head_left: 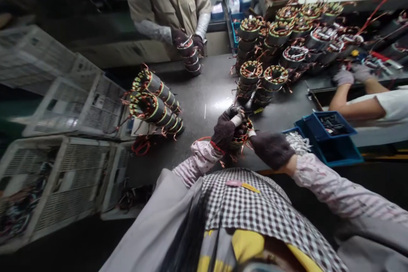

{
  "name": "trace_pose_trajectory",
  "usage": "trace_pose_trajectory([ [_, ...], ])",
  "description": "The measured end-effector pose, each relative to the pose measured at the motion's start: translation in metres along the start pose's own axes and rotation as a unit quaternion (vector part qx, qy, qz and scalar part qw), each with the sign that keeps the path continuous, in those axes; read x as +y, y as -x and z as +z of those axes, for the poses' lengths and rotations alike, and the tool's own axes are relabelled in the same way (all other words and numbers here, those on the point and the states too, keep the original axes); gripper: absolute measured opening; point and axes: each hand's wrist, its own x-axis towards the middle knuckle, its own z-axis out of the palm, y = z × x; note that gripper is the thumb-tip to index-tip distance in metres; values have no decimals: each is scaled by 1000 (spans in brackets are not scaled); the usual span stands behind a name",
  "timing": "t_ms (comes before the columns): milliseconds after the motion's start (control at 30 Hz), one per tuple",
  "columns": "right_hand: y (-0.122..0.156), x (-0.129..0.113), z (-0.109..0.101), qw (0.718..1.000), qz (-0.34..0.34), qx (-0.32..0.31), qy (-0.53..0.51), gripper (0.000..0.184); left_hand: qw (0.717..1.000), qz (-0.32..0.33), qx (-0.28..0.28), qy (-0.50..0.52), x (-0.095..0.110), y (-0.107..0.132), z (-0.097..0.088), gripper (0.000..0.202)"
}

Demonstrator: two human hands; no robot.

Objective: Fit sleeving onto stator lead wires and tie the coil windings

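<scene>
A motor stator [237,141] with copper windings and loose lead wires stands at the table's near edge, right before my body. My left hand [225,129], in a dark glove with white-wrapped fingertips, curls over its left side and top. From the right, my right hand [272,148] reaches the stator's rim in a like glove, its fingers pinched together among the wires. What lies in that pinch is too small to make out. Two stator stacks [251,72] rise just beyond my hands. White sleeves [298,142] fill a small blue tray beside my right wrist.
Leaning stator stacks [156,108] sit on the left of the dark table [207,93]. Across it, a co-worker [168,8] holds another stack [190,55]. More stators crowd the back right, near another person's gloved hands [352,75]. Blue bins [331,151] and white crates [70,182] flank me.
</scene>
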Motion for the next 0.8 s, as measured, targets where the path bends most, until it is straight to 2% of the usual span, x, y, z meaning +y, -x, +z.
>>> trace_pose_trajectory([
  [133,10,10,3,993,32,-33,112,35,999,-21,-36,-14,-5,-2,-3,51],
  [267,-3,10,7,990,63,-102,72,29,996,-17,-76,-43,-9,-8,-8,50],
  [333,-5,13,9,991,81,-106,29,29,993,-19,-96,-61,-8,-9,-10,50],
  [367,-4,15,8,993,82,-84,-6,29,992,-24,-104,-66,-6,-8,-10,51],
  [433,3,21,5,990,78,26,-118,33,991,-33,-113,-70,-1,-4,-10,52],
  [500,10,23,-3,952,67,152,-259,45,988,-45,-125,-82,5,0,-7,53],
  [533,12,22,-7,927,60,193,-316,49,985,-52,-136,-91,8,2,-6,54],
  [600,11,18,-14,896,44,224,-382,41,979,-61,-158,-110,13,5,-2,55],
  [667,8,18,-14,883,47,241,-401,28,977,-67,-160,-121,16,6,-1,54],
  [733,8,27,1,865,88,266,-415,28,984,-66,-122,-115,18,6,-4,53],
  [800,12,41,28,855,125,262,-430,34,991,-63,-66,-98,19,5,-11,52],
])
